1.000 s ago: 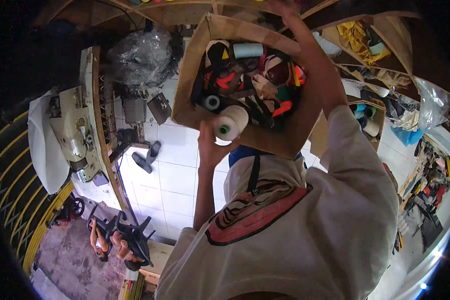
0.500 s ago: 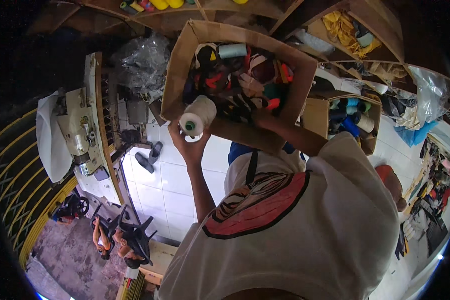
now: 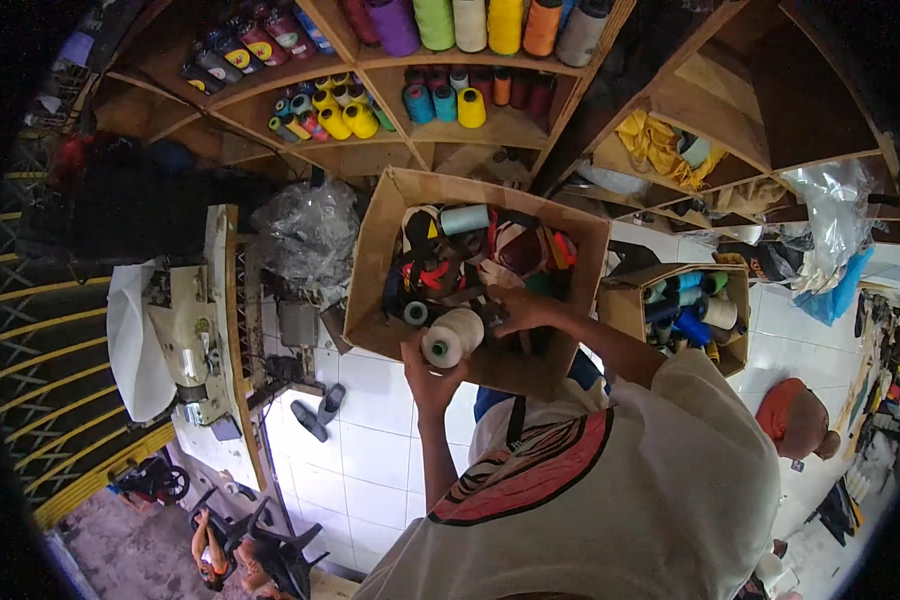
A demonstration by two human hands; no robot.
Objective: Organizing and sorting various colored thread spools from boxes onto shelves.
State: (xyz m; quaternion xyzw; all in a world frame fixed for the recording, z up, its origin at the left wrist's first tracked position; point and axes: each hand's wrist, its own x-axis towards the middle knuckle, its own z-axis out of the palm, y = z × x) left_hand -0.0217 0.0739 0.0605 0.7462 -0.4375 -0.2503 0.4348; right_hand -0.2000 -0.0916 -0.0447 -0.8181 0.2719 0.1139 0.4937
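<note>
My left hand [image 3: 430, 378] is shut on a cream cone of thread [image 3: 453, 337], held up against the near wall of an open cardboard box [image 3: 368, 282]. The box is filled with mixed spools, straps and cloth scraps, with a pale blue spool [image 3: 465, 219] near its far side. My right hand [image 3: 523, 309] reaches into the box from the right, its fingers down among the contents; what they grasp is hidden. My white shirt with a red and black print [image 3: 610, 500] fills the lower right.
Wooden shelves hold rows of coloured thread cones [image 3: 440, 100]. A smaller box of spools [image 3: 686, 308] sits to the right. A sewing machine on a table [image 3: 178, 340], a crumpled plastic bag [image 3: 310, 235] and dark slippers [image 3: 318, 410] on white tiles lie to the left.
The box and both hands have dropped lower in view, and the shelves of cones came into sight. My right hand went from the box's far edge into its contents. The cream cone stays held.
</note>
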